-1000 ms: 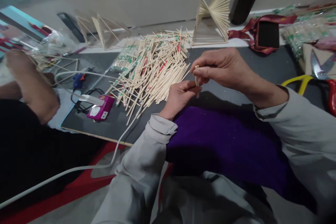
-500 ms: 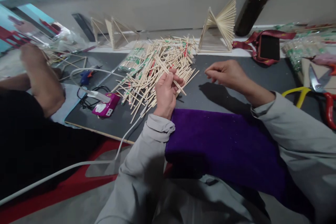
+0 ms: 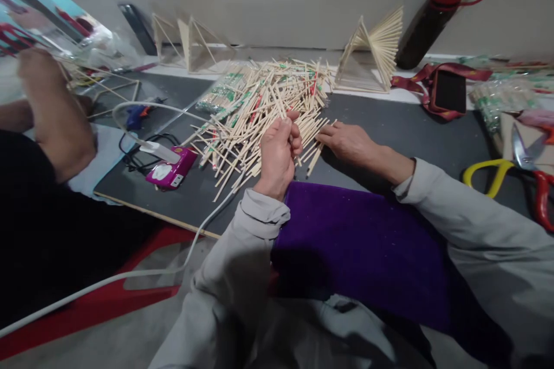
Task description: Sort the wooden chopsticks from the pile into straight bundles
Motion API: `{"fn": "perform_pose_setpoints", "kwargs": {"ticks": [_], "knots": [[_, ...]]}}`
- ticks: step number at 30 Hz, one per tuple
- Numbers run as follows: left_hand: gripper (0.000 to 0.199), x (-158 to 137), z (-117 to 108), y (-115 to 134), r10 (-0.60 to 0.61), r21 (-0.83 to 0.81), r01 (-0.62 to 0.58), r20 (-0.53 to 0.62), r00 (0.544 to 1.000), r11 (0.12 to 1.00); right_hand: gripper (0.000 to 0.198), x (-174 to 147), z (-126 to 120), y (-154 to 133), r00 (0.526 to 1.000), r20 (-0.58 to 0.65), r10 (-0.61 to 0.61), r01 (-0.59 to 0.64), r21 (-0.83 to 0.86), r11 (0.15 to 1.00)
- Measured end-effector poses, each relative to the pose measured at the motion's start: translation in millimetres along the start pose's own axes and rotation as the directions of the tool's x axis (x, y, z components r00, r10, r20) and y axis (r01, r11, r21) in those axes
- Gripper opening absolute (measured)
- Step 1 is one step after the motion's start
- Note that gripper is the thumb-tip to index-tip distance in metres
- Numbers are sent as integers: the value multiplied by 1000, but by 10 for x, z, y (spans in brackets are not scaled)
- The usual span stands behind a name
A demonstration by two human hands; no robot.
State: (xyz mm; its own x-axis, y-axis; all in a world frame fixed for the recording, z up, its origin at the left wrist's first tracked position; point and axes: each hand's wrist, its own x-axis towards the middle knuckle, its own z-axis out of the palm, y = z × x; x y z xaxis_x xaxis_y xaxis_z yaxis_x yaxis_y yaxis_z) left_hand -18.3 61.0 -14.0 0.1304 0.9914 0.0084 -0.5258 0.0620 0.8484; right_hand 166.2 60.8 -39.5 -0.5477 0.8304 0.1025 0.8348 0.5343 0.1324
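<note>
My left hand (image 3: pixel 280 153) is closed around a few bamboo chopsticks (image 3: pixel 279 102), whose ends stick up past the thumb. It is in front of a large loose heap of chopsticks (image 3: pixel 242 135), some with red or green wrapper pieces among them. At the heap's right edge, my right hand (image 3: pixel 348 143) is low over the dark table, its fingertips closed on a single chopstick (image 3: pixel 315 160). How many sticks are in the left fist is hidden by the fingers.
Glued stick frames stand at the back, including a twisted one (image 3: pixel 372 55). A dark bottle (image 3: pixel 426 29), a strapped phone (image 3: pixel 450 92) and scissors (image 3: pixel 523 150) lie right. A purple power adapter (image 3: pixel 173 170), a blue glue gun (image 3: pixel 137 117) and another person's arm (image 3: pixel 60 115) are left.
My right hand has come down and left to the heap's right edge and taken a chopstick. The left hand's chopsticks now point more upright.
</note>
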Motion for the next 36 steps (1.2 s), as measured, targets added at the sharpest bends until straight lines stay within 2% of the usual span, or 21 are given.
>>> {"fn": "perform_pose_setpoints", "kwargs": {"ticks": [7,13,16,19,21,22,24,26,28,30,32,34,36], "knots": [[12,-40,18,-18,-8,2,8,49,999,1000,28,-298,-19,71,998,60,22,-17,-89,996],[14,-25,22,-30,-26,24,26,15,1000,999,27,-336,-107,136,980,85,179,-173,-69,982],[17,-17,32,-17,-23,45,24,-18,1000,999,29,-323,-153,201,959,30,283,-283,-5,959],[16,-5,28,-3,-14,61,16,-34,999,998,25,-296,-197,267,937,-2,350,-344,180,922],[13,5,15,-5,-19,64,21,-28,999,998,19,-286,-231,285,913,27,407,-375,443,814],[12,9,8,-12,-37,67,38,-21,999,997,16,-286,-249,282,899,64,434,-382,599,704],[13,13,-5,-40,-114,79,114,1,993,990,18,-296,-283,249,878,168,448,-362,845,393],[15,7,-10,-84,-211,98,207,30,977,973,20,-312,-311,191,872,254,418,-328,937,116],[17,-6,-5,-135,-268,113,261,54,962,959,19,-327,-329,125,869,309,386,-320,947,-38],[17,-22,6,-173,-275,114,266,67,959,957,18,-335,-336,67,864,340,370,-326,940,-103],[16,-36,17,-187,-265,107,256,74,962,961,18,-335,-332,30,865,346,364,-329,938,-110],[15,-44,25,-175,-251,103,242,82,965,965,19,-328,-322,23,864,322,386,-322,944,-67],[13,-45,29,-148,-234,99,226,79,969,969,21,-319,-313,52,862,266,431,-315,948,45]]}}
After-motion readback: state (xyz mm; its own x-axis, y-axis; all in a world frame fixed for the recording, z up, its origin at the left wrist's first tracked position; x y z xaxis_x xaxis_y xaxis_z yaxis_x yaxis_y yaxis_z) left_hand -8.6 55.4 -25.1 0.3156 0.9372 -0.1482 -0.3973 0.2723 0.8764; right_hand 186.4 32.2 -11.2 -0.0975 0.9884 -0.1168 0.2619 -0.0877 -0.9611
